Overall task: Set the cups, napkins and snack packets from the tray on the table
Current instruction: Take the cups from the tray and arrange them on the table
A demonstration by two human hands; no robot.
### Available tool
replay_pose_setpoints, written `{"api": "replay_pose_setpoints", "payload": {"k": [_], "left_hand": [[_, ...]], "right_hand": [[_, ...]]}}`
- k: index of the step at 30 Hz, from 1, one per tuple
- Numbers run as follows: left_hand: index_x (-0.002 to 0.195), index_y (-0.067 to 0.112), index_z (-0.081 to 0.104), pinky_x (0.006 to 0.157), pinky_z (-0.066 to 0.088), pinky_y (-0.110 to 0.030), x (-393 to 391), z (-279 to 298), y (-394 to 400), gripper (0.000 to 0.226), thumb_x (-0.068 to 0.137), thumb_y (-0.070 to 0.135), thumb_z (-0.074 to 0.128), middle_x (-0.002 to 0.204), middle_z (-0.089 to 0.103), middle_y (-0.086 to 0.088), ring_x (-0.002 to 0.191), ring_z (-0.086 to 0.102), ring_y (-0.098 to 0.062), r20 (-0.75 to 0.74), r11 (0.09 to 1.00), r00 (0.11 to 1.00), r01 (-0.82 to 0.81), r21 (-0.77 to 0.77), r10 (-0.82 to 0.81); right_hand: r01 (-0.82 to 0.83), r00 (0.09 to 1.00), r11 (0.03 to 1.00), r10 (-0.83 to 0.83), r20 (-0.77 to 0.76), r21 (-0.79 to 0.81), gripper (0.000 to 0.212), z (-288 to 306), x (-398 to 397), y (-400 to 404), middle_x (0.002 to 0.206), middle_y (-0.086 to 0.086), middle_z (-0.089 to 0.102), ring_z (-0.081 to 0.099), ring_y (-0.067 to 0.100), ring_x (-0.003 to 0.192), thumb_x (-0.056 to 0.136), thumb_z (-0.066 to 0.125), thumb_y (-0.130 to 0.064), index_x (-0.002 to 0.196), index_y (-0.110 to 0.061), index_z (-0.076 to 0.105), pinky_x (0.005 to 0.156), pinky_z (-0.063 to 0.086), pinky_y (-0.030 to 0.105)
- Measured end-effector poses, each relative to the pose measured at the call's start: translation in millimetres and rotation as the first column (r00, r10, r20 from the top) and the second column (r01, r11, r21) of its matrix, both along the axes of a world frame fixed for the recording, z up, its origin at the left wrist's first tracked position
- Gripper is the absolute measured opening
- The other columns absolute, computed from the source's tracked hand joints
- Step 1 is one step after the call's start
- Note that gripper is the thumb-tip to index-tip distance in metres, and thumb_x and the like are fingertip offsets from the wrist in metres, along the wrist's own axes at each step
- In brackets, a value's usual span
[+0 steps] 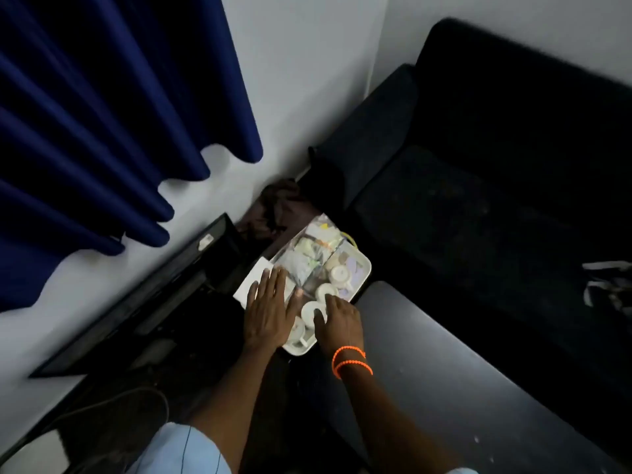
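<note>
My left hand lies flat, fingers spread, on the snack packets along the tray's left edge. My right hand curls loosely around a white cup near its front corner.
</note>
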State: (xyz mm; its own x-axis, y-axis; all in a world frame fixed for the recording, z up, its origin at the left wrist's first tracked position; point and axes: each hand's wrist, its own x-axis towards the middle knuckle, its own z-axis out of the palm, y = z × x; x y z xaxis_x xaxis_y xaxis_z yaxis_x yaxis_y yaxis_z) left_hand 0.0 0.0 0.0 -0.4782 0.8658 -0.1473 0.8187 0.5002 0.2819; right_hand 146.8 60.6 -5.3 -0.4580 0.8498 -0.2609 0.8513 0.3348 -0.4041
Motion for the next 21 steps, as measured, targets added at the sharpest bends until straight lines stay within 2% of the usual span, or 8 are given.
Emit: {"api": "replay_pose_setpoints", "payload": {"k": [3, 5, 6, 8, 13, 16, 19, 21], "left_hand": [[0.148, 0.014, 0.051, 0.12, 0.032, -0.041, -9.2, -36.8, -14.9, 0.066, 0.106, 0.057, 0.025, 0.159, 0.047, -0.008, 0.148, 0.04, -0.025, 0.076, 0.985, 0.995, -0.053, -0.166, 0.066], [0.127, 0.012, 0.066, 0.109, 0.042, -0.042, -10.9, -61.2, -27.6, 0.064, 0.106, 0.056, 0.025, 0.137, 0.062, -0.011, 0.129, 0.053, -0.029, 0.154, 0.967, 0.982, -0.065, -0.246, 0.105], [0.121, 0.011, 0.068, 0.107, 0.043, -0.043, -10.1, -70.5, -33.6, 0.065, 0.106, 0.057, 0.025, 0.131, 0.065, -0.013, 0.124, 0.055, -0.03, 0.228, 0.96, 0.965, -0.064, -0.274, 0.13], [0.124, 0.012, 0.065, 0.105, 0.045, -0.046, -12.3, -84.5, -38.7, 0.063, 0.106, 0.057, 0.026, 0.129, 0.064, -0.015, 0.123, 0.056, -0.033, 0.352, 0.94, 0.918, -0.059, -0.335, 0.183], [0.138, 0.019, 0.061, 0.107, 0.047, -0.047, -21.4, -85.4, -29.7, 0.057, 0.107, 0.056, 0.03, 0.136, 0.065, -0.015, 0.126, 0.06, -0.035, 0.558, 0.942, 0.773, -0.15, -0.301, 0.302], [0.133, 0.017, 0.066, 0.106, 0.05, -0.05, -21.1, -124.8, -21.1, 0.057, 0.106, 0.056, 0.036, 0.131, 0.068, -0.016, 0.121, 0.063, -0.036, 0.633, 0.915, 0.671, -0.192, -0.355, 0.386], [0.121, 0.006, 0.069, 0.092, 0.059, -0.057, -19.4, -124.7, -15.0, 0.059, 0.101, 0.057, 0.048, 0.12, 0.07, -0.02, 0.11, 0.067, -0.04, 0.662, 0.835, 0.514, -0.403, -0.376, 0.546], [0.116, 0.004, 0.068, 0.087, 0.062, -0.057, -18.9, -126.4, -13.5, 0.059, 0.096, 0.059, 0.059, 0.116, 0.069, -0.018, 0.108, 0.068, -0.038, 0.671, 0.757, 0.401, -0.523, -0.392, 0.624]], "right_hand": [[-0.041, 0.994, 0.995, 0.05, 0.097, -0.092, 0.025, -38.1, -12.5, -24.9, 0.104, 0.012, 0.074, 0.065, 0.035, 0.105, 0.089, 0.054, -0.023, 0.104, -0.01, 0.07, 0.096, 0.043, 0.038], [-0.022, 0.988, 0.982, 0.05, 0.146, -0.188, 0.022, -60.9, -16.4, -45.1, 0.102, 0.011, 0.074, 0.063, 0.034, 0.106, 0.086, 0.055, -0.02, 0.098, -0.011, 0.07, 0.096, 0.042, 0.037], [-0.012, 0.988, 0.974, 0.048, 0.15, -0.226, 0.022, -72.3, -17.0, -54.2, 0.106, 0.01, 0.073, 0.061, 0.032, 0.109, 0.087, 0.054, -0.021, 0.101, -0.012, 0.07, 0.098, 0.04, 0.038], [0.033, 0.985, 0.959, 0.016, 0.169, -0.282, 0.027, -90.2, -19.6, -65.2, 0.116, 0.007, 0.069, 0.056, 0.029, 0.117, 0.091, 0.055, -0.025, 0.113, -0.015, 0.067, 0.102, 0.039, 0.04], [0.174, 0.985, 0.912, -0.157, 0.075, -0.371, 0.045, -93.8, -27.7, -71.9, 0.135, 0.006, 0.061, 0.048, 0.028, 0.129, 0.091, 0.058, -0.031, 0.133, -0.017, 0.059, 0.108, 0.034, 0.045], [0.269, 0.963, 0.853, -0.252, 0.098, -0.448, 0.056, -128.2, -29.7, -73.8, 0.142, 0.005, 0.055, 0.044, 0.029, 0.133, 0.09, 0.059, -0.034, 0.144, -0.02, 0.053, 0.112, 0.031, 0.049], [0.339, 0.926, 0.791, -0.375, 0.034, -0.509, 0.048, -128.5, -35.0, -71.6, 0.141, 0.005, 0.055, 0.045, 0.029, 0.134, 0.091, 0.062, -0.031, 0.138, -0.023, 0.061, 0.11, 0.036, 0.046], [0.389, 0.859, 0.734, -0.507, -0.068, -0.557, 0.039, -130.8, -38.7, -69.9, 0.136, 0.008, 0.057, 0.049, 0.027, 0.13, 0.091, 0.065, -0.023, 0.129, -0.017, 0.07, 0.109, 0.041, 0.038]]}}
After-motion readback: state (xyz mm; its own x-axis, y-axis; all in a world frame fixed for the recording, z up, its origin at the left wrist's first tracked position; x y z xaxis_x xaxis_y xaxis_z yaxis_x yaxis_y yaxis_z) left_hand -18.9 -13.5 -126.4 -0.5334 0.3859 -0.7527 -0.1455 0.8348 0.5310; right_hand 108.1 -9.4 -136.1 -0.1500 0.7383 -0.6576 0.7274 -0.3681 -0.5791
